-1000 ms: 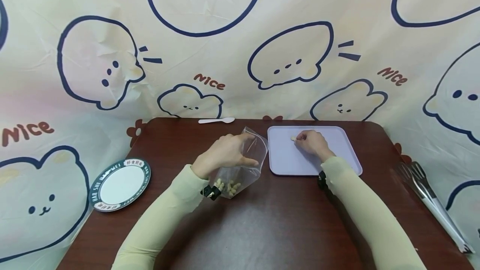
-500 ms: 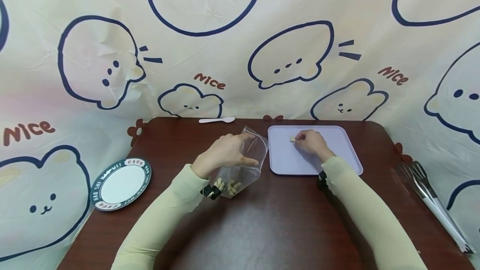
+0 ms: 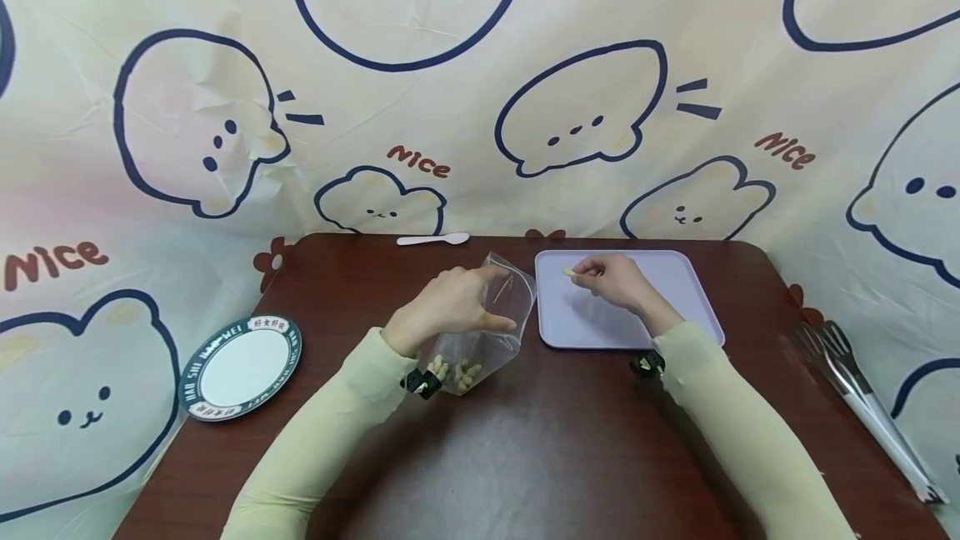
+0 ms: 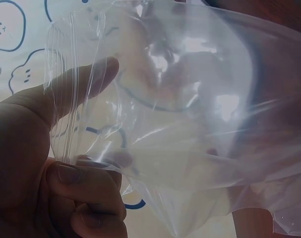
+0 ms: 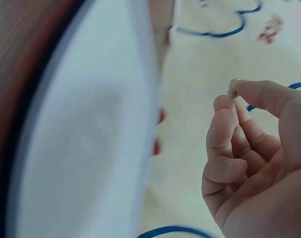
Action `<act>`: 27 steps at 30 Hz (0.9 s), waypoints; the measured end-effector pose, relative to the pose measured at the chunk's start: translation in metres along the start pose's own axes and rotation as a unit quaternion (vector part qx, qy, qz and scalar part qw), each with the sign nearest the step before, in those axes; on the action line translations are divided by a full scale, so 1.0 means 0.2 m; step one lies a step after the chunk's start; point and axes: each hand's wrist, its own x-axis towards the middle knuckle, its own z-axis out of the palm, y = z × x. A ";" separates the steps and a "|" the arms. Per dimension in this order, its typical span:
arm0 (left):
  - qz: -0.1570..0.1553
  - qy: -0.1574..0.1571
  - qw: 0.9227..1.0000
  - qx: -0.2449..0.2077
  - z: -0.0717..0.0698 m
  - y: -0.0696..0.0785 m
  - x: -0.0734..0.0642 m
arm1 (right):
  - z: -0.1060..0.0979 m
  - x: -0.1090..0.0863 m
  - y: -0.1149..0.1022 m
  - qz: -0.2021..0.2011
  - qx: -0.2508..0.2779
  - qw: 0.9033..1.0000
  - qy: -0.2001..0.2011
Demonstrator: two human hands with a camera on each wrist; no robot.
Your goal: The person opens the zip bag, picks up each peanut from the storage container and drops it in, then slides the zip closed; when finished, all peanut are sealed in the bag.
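Note:
My left hand (image 3: 450, 307) holds a clear zip bag (image 3: 498, 347) by its mouth, spreading it with thumb and fingers. Several pale peanuts (image 3: 467, 377) lie at the bottom of the bag. The left wrist view shows the zip strip of the bag (image 4: 200, 148) between the thumb and curled fingers. Over the lilac tray (image 3: 557, 323), my right hand (image 3: 621, 283) pinches one small pale peanut (image 3: 567, 272) between thumb and fingertip. That peanut (image 5: 232, 89) sticks out just past the fingertips in the right wrist view.
A green-rimmed plate (image 3: 243, 369) stands at the table's left edge. A white plastic spoon (image 3: 433, 240) lies along the back edge. Metal tongs (image 3: 870, 407) rest at the right edge. A patterned cloth (image 3: 465, 107) hangs behind the brown table (image 3: 510, 457).
My right hand has risen from the tray surface and shifted left toward the bag, carrying the peanut. The left hand and the bag have stayed put.

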 end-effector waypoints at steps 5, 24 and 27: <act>-0.004 0.002 1.000 0.001 -0.01 0.00 0.00 | -0.04 -0.09 -0.17 -0.041 0.005 0.999 0.002; 0.006 -0.001 1.000 -0.016 -0.01 0.01 0.00 | 0.00 -0.26 -0.50 -0.159 0.003 0.987 -0.033; 0.008 -0.004 1.000 -0.016 -0.01 0.01 0.00 | 0.02 -0.26 -0.50 -0.165 -0.006 0.985 -0.038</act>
